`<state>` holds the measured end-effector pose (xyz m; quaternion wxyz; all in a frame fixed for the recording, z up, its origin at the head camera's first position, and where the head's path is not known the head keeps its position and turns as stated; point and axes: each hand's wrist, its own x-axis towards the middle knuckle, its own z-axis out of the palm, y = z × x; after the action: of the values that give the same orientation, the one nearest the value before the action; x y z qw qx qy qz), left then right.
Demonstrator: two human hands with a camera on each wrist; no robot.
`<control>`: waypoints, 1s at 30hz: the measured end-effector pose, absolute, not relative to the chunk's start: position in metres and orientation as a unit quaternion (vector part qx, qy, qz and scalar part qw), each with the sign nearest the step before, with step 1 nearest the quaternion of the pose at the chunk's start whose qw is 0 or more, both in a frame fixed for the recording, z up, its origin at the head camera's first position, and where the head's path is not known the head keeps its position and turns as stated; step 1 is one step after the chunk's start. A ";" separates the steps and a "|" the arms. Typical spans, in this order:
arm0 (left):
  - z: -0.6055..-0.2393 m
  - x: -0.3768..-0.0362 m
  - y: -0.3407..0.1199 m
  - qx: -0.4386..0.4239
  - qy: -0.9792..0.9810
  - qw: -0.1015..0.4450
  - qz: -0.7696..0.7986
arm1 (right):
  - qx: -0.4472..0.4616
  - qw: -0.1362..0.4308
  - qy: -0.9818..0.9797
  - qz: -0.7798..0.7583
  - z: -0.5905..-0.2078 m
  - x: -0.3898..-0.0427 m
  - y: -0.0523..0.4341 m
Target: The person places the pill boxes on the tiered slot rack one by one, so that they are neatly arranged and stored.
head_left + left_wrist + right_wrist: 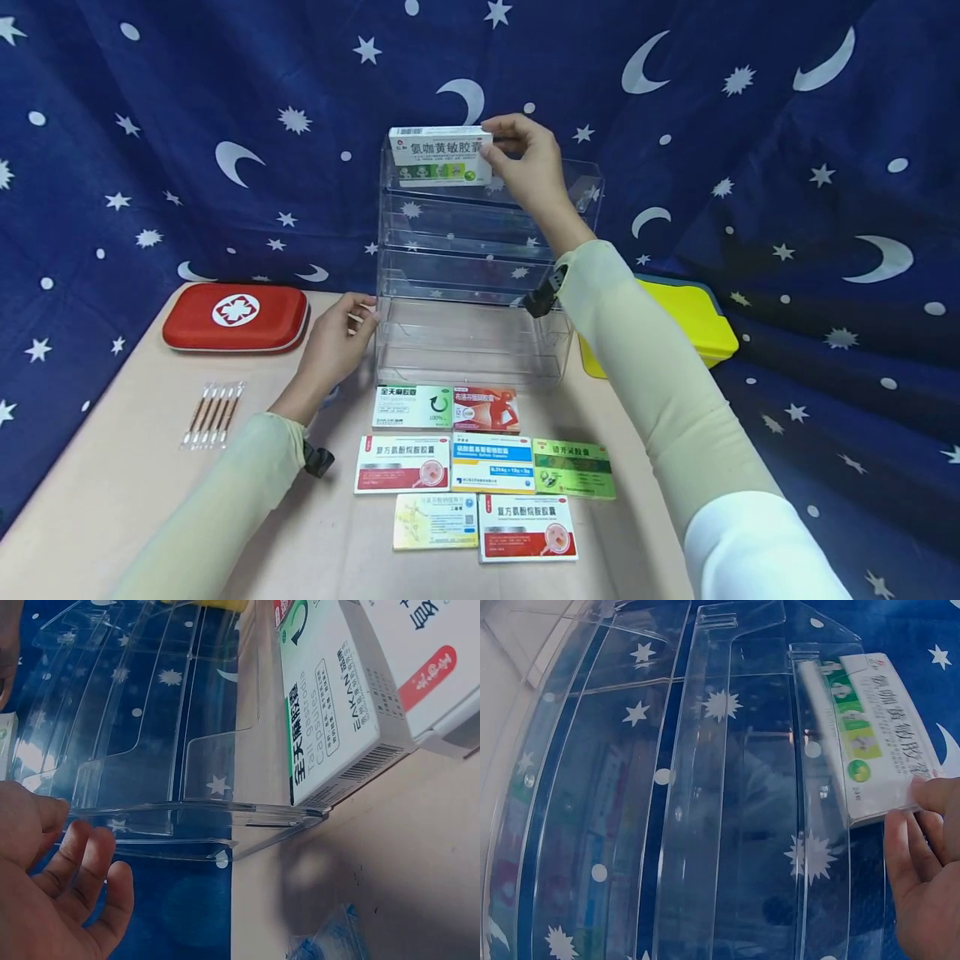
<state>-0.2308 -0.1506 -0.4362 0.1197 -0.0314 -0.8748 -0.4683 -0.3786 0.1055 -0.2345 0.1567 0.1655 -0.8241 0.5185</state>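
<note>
On the worktop [112, 492] stands the clear rack [468, 364]. The left hand [336, 343], fingers loosely bent at its side, should brace it lightly. The right hand [531, 167] pinches the medicine box [435, 158] at the rack's top left; lowering it level looks safest.

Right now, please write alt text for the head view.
The right hand holds a white medicine box at the top of a clear tiered rack; the left hand is beside the rack. More boxes lie in front.
</note>
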 end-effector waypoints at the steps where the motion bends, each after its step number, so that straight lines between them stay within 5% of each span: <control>1: -0.436 -0.231 -0.151 -0.033 -0.874 0.119 -0.469 | 0.165 0.151 -0.826 0.518 -0.234 -0.378 0.104; 15: -0.437 -0.231 -0.152 -0.038 -0.875 0.122 -0.468 | 0.149 0.128 -0.841 0.504 -0.237 -0.375 0.106; 21: -0.434 -0.230 -0.151 -0.042 -0.877 0.122 -0.463 | 0.174 0.184 -0.835 0.488 -0.246 -0.368 0.121; 26: -0.434 -0.229 -0.150 -0.043 -0.881 0.120 -0.456 | 0.229 0.241 -0.798 0.502 -0.262 -0.323 0.149; 30: -0.433 -0.227 -0.150 -0.044 -0.880 0.126 -0.456 | 0.225 0.198 -0.799 0.521 -0.294 -0.263 0.187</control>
<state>-0.2269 -0.1503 -0.4327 0.1263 -0.0445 -0.8798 -0.4560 -0.2626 0.1868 -0.2937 0.1978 0.2245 -0.7994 0.5210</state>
